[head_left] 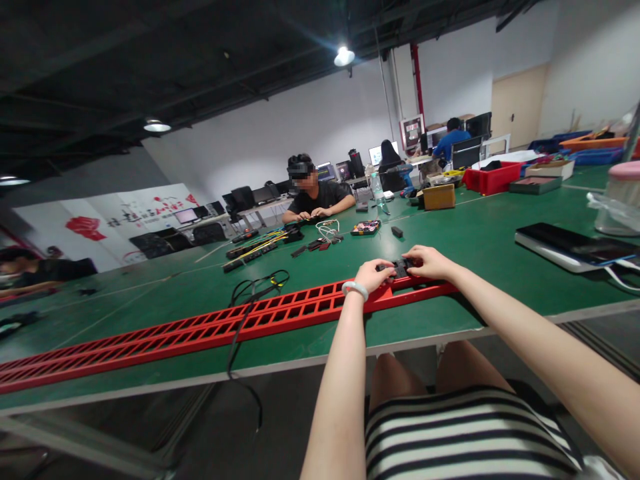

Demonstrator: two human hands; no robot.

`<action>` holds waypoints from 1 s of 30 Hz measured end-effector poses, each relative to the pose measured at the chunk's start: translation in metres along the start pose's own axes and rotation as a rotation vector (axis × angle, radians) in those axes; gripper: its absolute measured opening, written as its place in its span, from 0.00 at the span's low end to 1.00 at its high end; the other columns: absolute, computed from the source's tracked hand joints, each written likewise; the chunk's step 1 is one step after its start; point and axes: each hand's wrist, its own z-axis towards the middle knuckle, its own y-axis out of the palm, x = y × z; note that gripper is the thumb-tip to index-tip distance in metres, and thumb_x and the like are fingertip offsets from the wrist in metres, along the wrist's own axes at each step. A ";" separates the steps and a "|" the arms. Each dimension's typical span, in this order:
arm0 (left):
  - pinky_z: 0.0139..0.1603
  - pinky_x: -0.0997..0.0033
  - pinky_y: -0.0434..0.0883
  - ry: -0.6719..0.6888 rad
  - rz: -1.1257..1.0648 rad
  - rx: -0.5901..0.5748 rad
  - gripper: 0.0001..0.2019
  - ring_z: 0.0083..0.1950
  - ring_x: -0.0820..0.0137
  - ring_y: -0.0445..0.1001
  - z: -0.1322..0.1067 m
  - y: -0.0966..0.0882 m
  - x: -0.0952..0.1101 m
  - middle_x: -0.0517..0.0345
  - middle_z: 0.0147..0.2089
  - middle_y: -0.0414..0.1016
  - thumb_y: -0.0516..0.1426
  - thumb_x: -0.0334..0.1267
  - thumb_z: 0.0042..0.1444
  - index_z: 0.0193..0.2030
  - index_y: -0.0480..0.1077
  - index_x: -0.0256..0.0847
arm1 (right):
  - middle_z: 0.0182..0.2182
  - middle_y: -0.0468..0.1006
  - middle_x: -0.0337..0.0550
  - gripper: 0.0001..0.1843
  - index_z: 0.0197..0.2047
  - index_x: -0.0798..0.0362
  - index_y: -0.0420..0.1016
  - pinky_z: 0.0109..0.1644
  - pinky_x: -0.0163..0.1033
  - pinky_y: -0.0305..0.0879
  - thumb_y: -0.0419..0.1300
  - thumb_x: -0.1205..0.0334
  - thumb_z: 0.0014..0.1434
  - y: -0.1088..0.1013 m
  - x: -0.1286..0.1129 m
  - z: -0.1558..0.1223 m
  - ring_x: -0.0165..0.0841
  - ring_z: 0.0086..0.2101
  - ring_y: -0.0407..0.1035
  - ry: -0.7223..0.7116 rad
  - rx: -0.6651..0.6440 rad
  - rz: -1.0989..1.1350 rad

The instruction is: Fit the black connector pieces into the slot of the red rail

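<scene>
**Both your hands are closing on a small black part at the red rack**

In the head view, you are sitting at a green table [480, 247] and reaching forward with both arms. Your left hand [374, 277], wearing a pale bracelet [355, 289] at the wrist, is curling its fingers and thumb nearly together on the left side of the black part [401, 269]. Your right hand [431, 263] is gripping the right side, its fingers bent over and its thumb tucked low; the exact gap between your fingertips is too small to tell. The part is sitting between your two hands, at the far edge of the red rack [200, 345] near its right end. Whether it is resting on the rack or being held just above, you cannot tell from here.

The rack is stretching off to your left along the near side of the table, and a black cable [235, 343] is crossing it and hanging over the table edge. Beyond your hands, a small black block [397, 232] is lying on the tabletop. To your right, a phone [570, 240] is lying on a white device, with white cables running out beside it. Farther back, a red bin [495, 181] and a clear bottle [376, 190] are standing on the table. Across from you, a co-worker in a dark shirt [327, 199] is leaning over the table with both hands low in front.
</scene>
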 end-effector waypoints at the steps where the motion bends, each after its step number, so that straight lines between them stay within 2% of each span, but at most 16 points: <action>1: 0.29 0.74 0.69 0.001 -0.001 0.000 0.15 0.29 0.72 0.73 0.000 0.000 0.000 0.47 0.35 0.74 0.55 0.40 0.49 0.41 0.68 0.33 | 0.38 0.71 0.46 0.23 0.46 0.55 0.71 0.42 0.35 0.64 0.58 0.62 0.44 0.000 0.000 0.000 0.32 0.35 0.67 0.002 -0.008 0.000; 20: 0.30 0.74 0.69 -0.021 -0.010 0.019 0.12 0.28 0.74 0.72 0.003 0.002 -0.001 0.48 0.33 0.74 0.54 0.37 0.50 0.41 0.68 0.33 | 0.39 0.73 0.43 0.23 0.46 0.53 0.72 0.41 0.32 0.62 0.58 0.63 0.43 -0.003 -0.003 -0.001 0.32 0.35 0.68 0.019 -0.090 0.025; 30: 0.31 0.74 0.69 -0.007 -0.011 0.014 0.13 0.29 0.73 0.73 0.004 0.002 -0.003 0.47 0.34 0.74 0.55 0.39 0.50 0.40 0.68 0.33 | 0.41 0.73 0.43 0.23 0.47 0.53 0.71 0.42 0.32 0.62 0.57 0.62 0.44 -0.004 -0.003 0.000 0.33 0.37 0.68 0.029 -0.117 0.024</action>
